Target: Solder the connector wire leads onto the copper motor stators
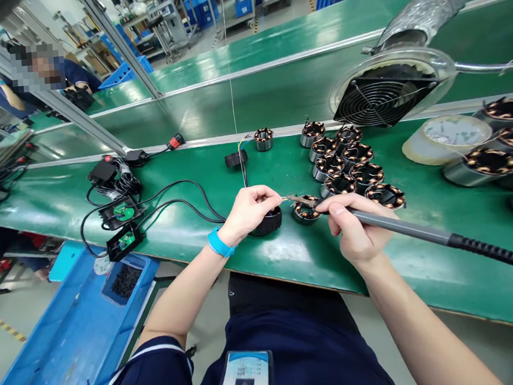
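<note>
My right hand (356, 226) is closed around the grey handle of a soldering iron (398, 223), whose tip points left. My left hand (253, 209), with a blue band at the wrist, pinches a thin wire (284, 198) that reaches the iron's tip. Another fine strand (230, 87) hangs from above and runs down behind this hand. Under my left fingers sits a round black housing (268, 222), partly covered, with a black cable running left. Just below the iron's tip stands a motor stator (305, 212) with copper windings.
Several more stators (329, 165) stand to the right, below a fan with a duct (383, 100). Another black housing (235, 159) lies behind my left hand. Opened black boxes with green boards (123, 240) lie left. A blue bin (66, 335) is below. A co-worker sits far left.
</note>
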A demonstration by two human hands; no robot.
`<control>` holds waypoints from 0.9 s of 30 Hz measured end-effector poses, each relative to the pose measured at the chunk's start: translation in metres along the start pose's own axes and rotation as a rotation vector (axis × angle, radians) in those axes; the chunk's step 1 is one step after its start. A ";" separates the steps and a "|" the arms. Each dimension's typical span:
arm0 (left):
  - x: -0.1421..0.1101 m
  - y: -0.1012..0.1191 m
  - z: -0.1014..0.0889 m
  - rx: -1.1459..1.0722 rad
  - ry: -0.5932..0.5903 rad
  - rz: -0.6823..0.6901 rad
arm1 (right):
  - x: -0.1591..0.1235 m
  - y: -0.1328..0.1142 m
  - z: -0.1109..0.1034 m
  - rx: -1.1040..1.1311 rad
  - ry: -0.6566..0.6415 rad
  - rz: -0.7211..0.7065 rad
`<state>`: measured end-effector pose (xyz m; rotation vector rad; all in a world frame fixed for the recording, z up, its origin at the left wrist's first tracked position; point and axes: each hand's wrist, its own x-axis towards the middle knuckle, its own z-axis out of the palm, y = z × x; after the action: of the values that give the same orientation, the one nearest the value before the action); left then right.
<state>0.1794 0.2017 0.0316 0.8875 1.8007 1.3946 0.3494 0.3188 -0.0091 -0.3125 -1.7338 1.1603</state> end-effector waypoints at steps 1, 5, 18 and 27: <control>0.000 0.000 0.000 -0.001 -0.001 -0.001 | 0.000 0.000 0.000 -0.001 -0.004 -0.004; 0.000 -0.001 0.000 0.000 -0.003 0.000 | -0.001 0.001 -0.001 -0.008 -0.020 -0.009; 0.000 0.003 0.001 0.031 -0.002 0.008 | -0.001 -0.005 0.002 0.060 0.114 0.011; -0.001 0.002 0.001 0.019 -0.019 0.005 | -0.001 -0.003 0.001 0.039 0.102 0.004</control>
<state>0.1809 0.2022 0.0330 0.9126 1.8008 1.3697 0.3498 0.3158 -0.0078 -0.3457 -1.6205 1.1595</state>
